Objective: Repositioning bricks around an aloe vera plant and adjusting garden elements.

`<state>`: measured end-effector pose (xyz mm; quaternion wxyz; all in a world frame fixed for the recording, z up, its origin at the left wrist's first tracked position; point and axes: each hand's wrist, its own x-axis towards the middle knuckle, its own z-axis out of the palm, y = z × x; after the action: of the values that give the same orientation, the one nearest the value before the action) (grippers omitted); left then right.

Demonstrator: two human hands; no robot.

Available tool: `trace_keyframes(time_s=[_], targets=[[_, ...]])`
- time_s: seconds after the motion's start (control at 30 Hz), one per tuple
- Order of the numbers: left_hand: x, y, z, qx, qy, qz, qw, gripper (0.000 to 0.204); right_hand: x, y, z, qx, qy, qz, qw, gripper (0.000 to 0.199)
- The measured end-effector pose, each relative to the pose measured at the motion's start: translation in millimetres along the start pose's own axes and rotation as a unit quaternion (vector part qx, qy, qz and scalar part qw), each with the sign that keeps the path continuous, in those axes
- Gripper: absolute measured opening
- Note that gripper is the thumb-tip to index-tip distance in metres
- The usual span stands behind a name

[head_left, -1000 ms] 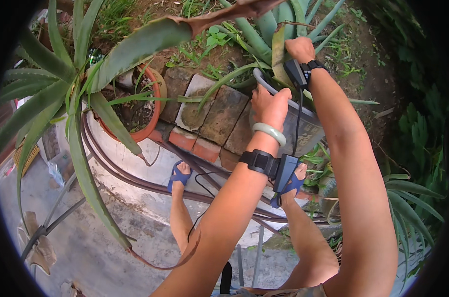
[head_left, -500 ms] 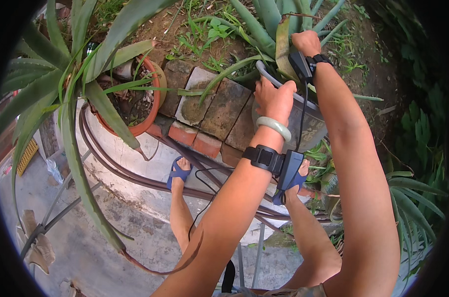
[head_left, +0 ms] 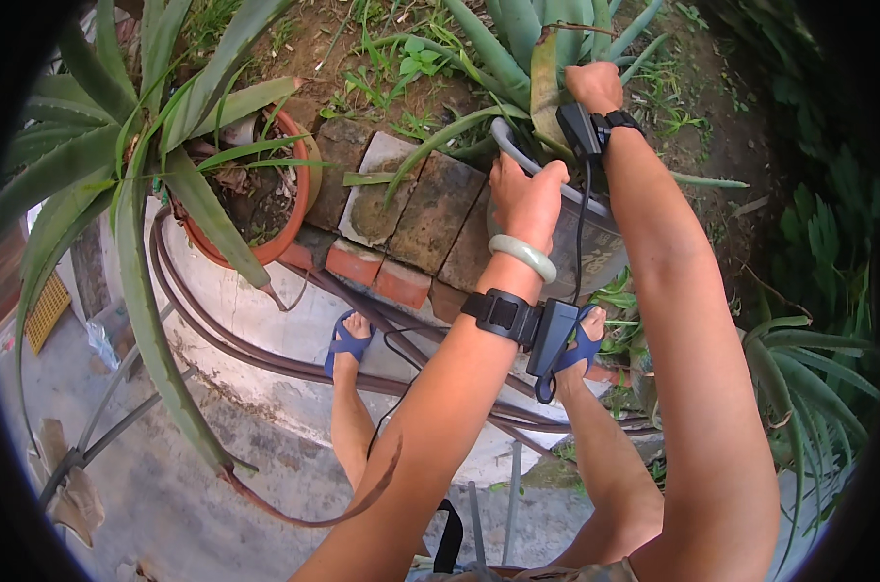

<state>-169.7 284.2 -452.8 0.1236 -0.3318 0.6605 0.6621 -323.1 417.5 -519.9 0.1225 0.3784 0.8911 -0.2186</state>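
Note:
My left hand [head_left: 525, 202] grips the rim of a grey plant pot [head_left: 586, 242], its fingertips partly hidden. In the pot grows a large aloe plant [head_left: 518, 48] with thick green leaves. A yellowing, drying aloe leaf [head_left: 546, 92] rises just left of my right hand [head_left: 595, 87]. That hand is closed in a fist among the leaves on the pot's far side; what its fingers hold is hidden. Both wrists carry black strapped devices joined by a cable, and a pale bangle circles my left wrist.
A terracotta pot [head_left: 290, 233] with a long-leaved aloe stands at left, one leaf arching toward my left forearm. Old bricks [head_left: 440, 213] edge the soil bed. Brown hoses [head_left: 256, 347] run along the white ledge by my sandalled feet. Another spiky plant [head_left: 814, 373] is at right.
The whole view has shifted slightly, and both hands appear a little further left. My left hand stays on the pot rim, my right beside the yellowing leaf.

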Motion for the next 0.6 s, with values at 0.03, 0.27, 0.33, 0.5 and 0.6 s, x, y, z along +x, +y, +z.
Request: trace_keyframes(time_s=[0.03,0.27,0.33,0.5,0.6], targets=[[-0.6,0.8,-0.9,0.005,0.002,0.002,1.0,0.032,-0.2,0.2,-0.1,0.003,-0.001,-0.002,1.0,0.053],[-1.2,2.8,-1.1,0.002,-0.014,0.002,1.0,0.031,5.7,2.5,-1.0,0.0,0.006,-0.003,1.0,0.052],[1.7,0.3,-1.5,-0.003,-0.007,0.011,1.0,0.028,0.7,-2.8,-2.0,0.004,0.012,-0.002,1.0,0.051],[4.5,-5.3,-3.6,-0.024,-0.033,0.028,0.999,0.028,-2.2,-1.2,3.1,0.003,0.021,-0.002,1.0,0.052],[2.2,-2.5,-2.8,-0.019,-0.016,0.027,0.999,0.032,-3.4,-2.9,0.7,0.001,0.02,0.003,1.0,0.056]])
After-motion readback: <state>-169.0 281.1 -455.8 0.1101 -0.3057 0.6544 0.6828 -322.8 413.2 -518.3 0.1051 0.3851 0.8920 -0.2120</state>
